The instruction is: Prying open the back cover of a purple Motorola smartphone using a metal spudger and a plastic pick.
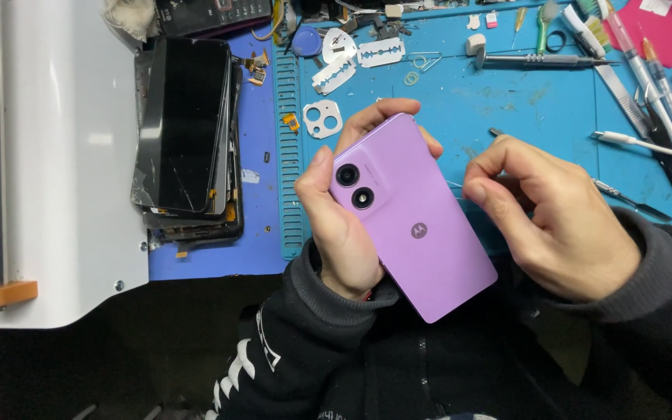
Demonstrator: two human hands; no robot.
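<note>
left hand (340, 225) grips glossy lilac phone (414, 222), back up; right hand (558, 222) curled, empty.

A blue work mat (507, 109) covers the desk, lit evenly from above. On the left stands a white machine housing (56, 155) with an orange foot (3, 294). Below, the foreground falls into dark shadow.

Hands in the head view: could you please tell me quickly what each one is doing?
Left hand: closed around the purple phone, back side up.
Right hand: fingers curled, holding nothing visible.
</note>
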